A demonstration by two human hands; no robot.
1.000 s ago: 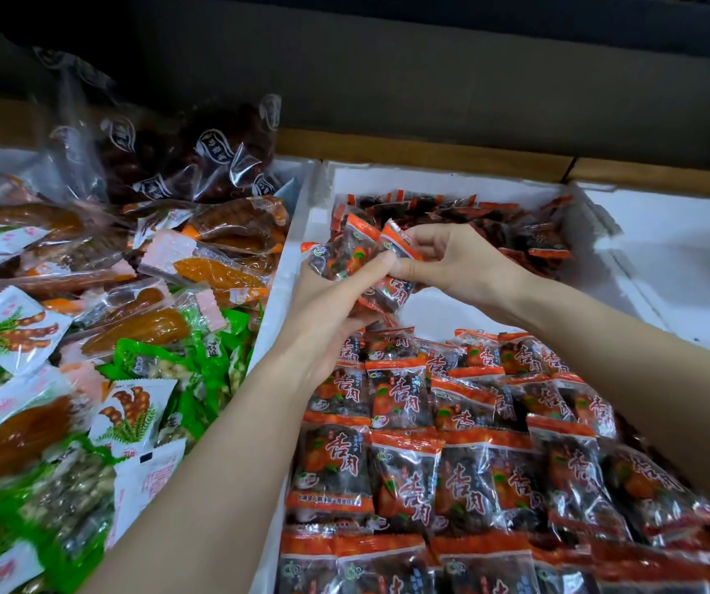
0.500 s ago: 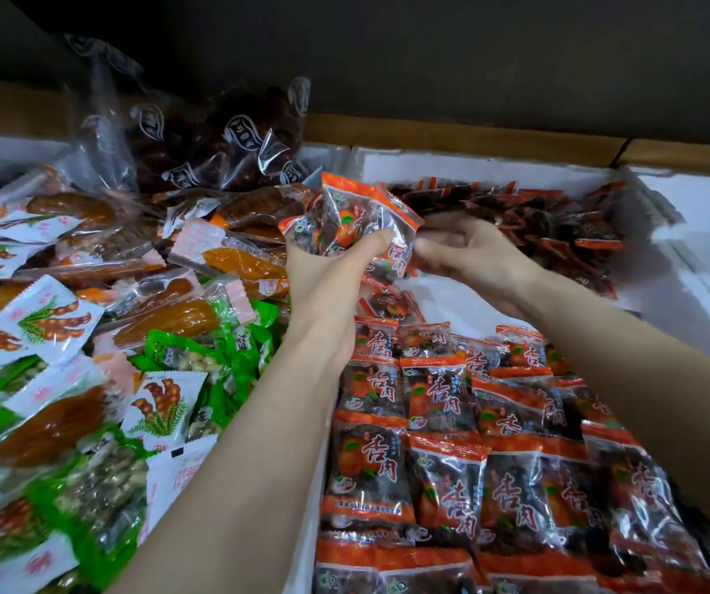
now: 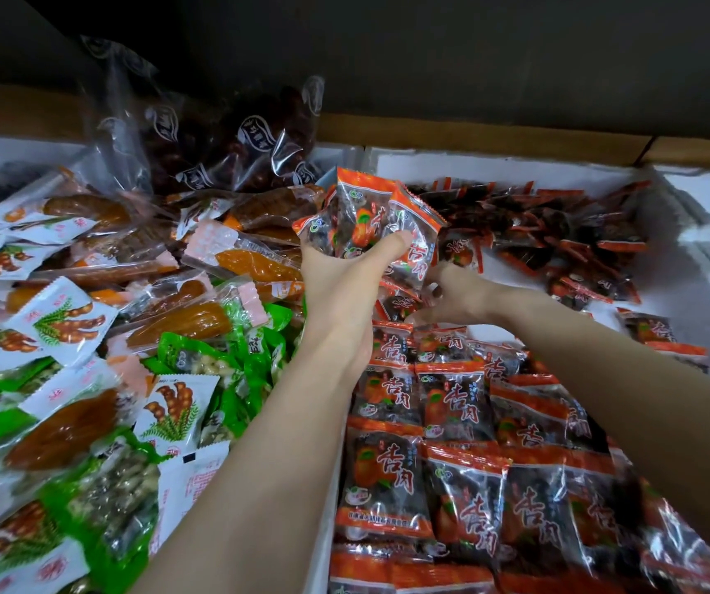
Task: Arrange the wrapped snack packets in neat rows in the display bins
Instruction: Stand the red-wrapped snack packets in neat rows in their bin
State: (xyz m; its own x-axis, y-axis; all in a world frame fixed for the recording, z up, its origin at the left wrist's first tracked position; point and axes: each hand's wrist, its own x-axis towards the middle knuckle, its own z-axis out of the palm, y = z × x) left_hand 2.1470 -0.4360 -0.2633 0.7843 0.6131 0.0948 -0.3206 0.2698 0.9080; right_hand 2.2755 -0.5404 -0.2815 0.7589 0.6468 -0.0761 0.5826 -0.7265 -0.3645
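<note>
A mixed heap [image 3: 130, 293] of assorted sweets is shown at the left, backed by a wooden ledge [image 3: 473, 137] and a dark panel [image 3: 430, 49].

White packets [image 3: 59, 323] printed with brown pods and green fronds are scattered through the heap, green packets [image 3: 224, 358] are bunched near its right edge, and amber pieces [image 3: 181, 323] sealed in clear wrap are laid across one another between them. Clear crinkled bags [image 3: 233, 143] of dark fruit are propped at the back. The ledge is run from side to side behind everything, and the panel is set above it.
</note>
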